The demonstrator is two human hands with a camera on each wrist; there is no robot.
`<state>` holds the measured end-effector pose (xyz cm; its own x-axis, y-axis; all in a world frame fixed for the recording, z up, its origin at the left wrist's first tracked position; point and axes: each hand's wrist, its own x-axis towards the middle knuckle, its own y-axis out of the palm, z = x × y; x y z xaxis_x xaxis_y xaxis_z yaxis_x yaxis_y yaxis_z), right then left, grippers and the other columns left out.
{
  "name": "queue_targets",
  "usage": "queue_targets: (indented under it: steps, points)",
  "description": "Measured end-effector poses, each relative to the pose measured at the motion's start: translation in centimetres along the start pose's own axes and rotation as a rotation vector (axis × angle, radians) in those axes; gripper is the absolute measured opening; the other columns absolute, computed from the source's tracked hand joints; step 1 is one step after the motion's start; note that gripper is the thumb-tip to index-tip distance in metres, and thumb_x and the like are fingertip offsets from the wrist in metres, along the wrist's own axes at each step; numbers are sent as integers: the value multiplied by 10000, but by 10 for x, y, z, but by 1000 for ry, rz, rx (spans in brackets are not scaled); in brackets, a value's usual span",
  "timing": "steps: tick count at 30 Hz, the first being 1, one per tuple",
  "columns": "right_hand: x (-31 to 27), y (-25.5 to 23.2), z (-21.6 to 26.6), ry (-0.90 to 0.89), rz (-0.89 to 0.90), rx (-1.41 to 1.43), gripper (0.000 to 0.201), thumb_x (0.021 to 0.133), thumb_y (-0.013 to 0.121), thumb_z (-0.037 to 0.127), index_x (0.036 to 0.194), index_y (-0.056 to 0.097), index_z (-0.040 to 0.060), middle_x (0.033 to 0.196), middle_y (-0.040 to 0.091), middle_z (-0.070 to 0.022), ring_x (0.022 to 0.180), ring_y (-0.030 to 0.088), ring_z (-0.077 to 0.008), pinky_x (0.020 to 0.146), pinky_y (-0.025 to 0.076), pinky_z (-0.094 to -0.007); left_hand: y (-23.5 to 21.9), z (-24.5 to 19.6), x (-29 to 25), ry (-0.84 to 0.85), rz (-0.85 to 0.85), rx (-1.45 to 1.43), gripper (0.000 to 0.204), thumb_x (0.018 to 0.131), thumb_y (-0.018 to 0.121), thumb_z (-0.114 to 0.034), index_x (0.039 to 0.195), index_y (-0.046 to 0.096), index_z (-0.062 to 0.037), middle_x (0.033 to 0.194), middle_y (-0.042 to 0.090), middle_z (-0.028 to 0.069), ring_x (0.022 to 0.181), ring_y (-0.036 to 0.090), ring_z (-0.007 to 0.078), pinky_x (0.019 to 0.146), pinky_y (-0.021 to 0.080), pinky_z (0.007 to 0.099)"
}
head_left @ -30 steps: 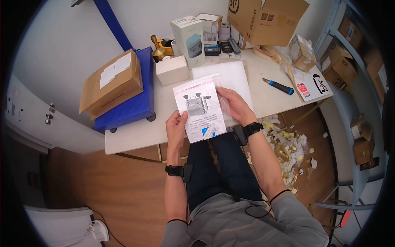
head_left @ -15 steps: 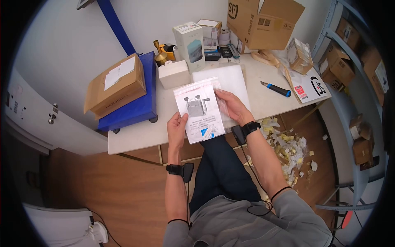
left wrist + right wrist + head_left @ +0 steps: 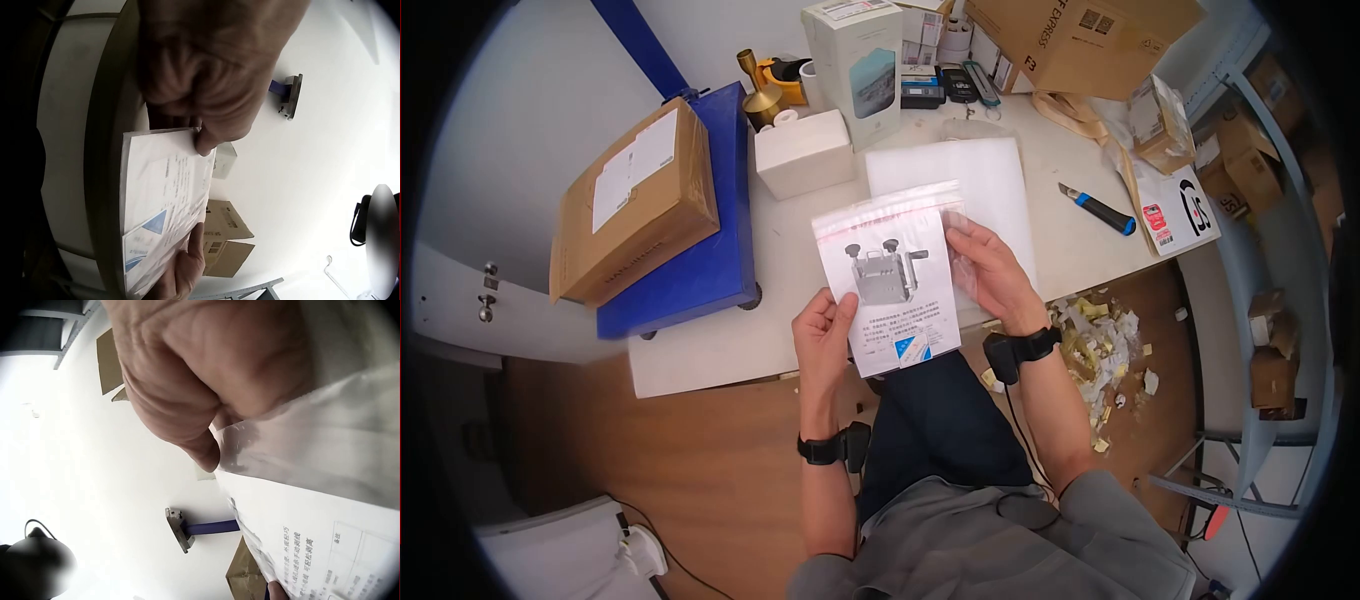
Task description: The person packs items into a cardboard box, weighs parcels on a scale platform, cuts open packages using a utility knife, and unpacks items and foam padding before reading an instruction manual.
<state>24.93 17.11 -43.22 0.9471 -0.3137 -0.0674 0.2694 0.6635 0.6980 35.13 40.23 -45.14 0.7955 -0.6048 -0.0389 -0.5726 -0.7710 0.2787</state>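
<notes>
Both hands hold a clear plastic bag with a printed instruction sheet (image 3: 890, 315) inside, tilted up over the lap at the table's front edge. The sheet shows a machine with a crank and two knobs, above lines of text. A blue-and-white card (image 3: 913, 348) lies in the bag's lower corner. At the left edge, my left hand (image 3: 822, 335) pinches the bag, its thumb (image 3: 204, 142) on the front. On the other side, my right hand (image 3: 997, 275) grips the clear plastic margin (image 3: 312, 444) beside the paper, thumb in front and fingers behind.
Behind the bag, a white foam sheet (image 3: 1000, 190) lies on the table (image 3: 700, 355). A utility knife (image 3: 1098, 208) is to its right. A white box (image 3: 805, 155) and a tall phone box (image 3: 855, 75) stand behind. On the left, a carton (image 3: 640, 205) rests on a blue platform scale (image 3: 733, 225).
The head view has shifted and the bag looks larger and closer. One leg has swung across toward the other. Both hands keep their hold on the bag.
</notes>
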Motion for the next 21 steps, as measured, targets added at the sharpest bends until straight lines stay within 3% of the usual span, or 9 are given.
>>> queue_targets:
  steps: [3, 4, 6, 7, 10, 11, 13, 16, 21]
  points:
    - [-5, 24, 13, -68, -120, -216, 477, 1043, 627, 118, 1485, 487, 9, 1255, 696, -89, 1131, 671, -143, 980, 548, -295, -1, -3, 0, -12, 22, -13, 212, 1061, 642, -145, 1090, 682, 61, 953, 757, 57, 822, 632, 31, 707, 498, 192]
    - [-6, 32, 21, -61, -125, -212, 477, 1043, 627, 118, 1485, 487, 9, 1255, 696, -89, 1131, 671, -143, 980, 548, -295, -3, -2, 0, -21, 19, -11, 212, 1061, 642, -145, 1090, 682, 61, 953, 757, 57, 822, 632, 31, 707, 498, 192]
    - [0, 43, 38, -167, -77, -612, 560, 1017, 655, 94, 1527, 430, 35, 1214, 704, -82, 1094, 679, -134, 955, 553, -291, -7, -3, 0, -45, 55, 47, 205, 1060, 645, -144, 1063, 687, 56, 904, 751, 38, 789, 616, 17, 677, 482, 186]
    - [8, 38, 41, -169, -75, -611, 560, 1017, 655, 94, 1527, 430, 35, 1214, 704, -82, 1094, 679, -134, 955, 553, -291, -6, -4, 0, -43, 55, 48, 205, 1060, 645, -144, 1063, 687, 56, 904, 751, 38, 789, 616, 17, 677, 482, 186]
    - [32, 22, 43, -187, -104, -963, 243, 999, 696, 128, 1209, 704, 6, 891, 723, -15, 765, 649, -43, 643, 530, -228, -1, -4, 0, -27, 12, 36, 200, 1057, 650, -142, 1048, 687, 54, 866, 748, 33, 745, 608, 10, 641, 467, 182]
    - [35, 22, 42, -187, -96, -964, 243, 999, 696, 128, 1209, 704, 6, 891, 723, -15, 765, 649, -43, 643, 530, -228, 0, -4, -1, -9, 5, 23, 196, 1055, 652, -140, 1041, 687, 53, 862, 748, 38, 736, 611, 12, 631, 467, 183]
    - [40, 23, 37, -237, -223, -902, 177, 1003, 706, 179, 986, 753, 9, 747, 680, 19, 603, 567, -14, 505, 447, -216, -1, -1, -3, 6, -19, 7, 192, 1052, 655, -137, 1034, 687, 51, 858, 749, 42, 727, 614, 13, 620, 466, 185]
    - [40, 16, 36, -189, -201, -843, 216, 1011, 703, 219, 936, 731, 18, 715, 662, 20, 558, 556, -27, 476, 443, -228, -5, 0, -5, -8, 13, 59, 182, 1045, 663, -129, 1017, 687, 49, 852, 754, 51, 717, 627, 20, 615, 471, 182]
    - [33, 23, 38, -131, -167, -840, 225, 1011, 704, 232, 916, 707, 27, 687, 646, 16, 540, 546, -40, 466, 434, -226, 8, -8, -8, -2, -115, 81, 160, 1039, 668, -121, 989, 688, 30, 790, 735, 31, 675, 607, 7, 590, 448, 174]
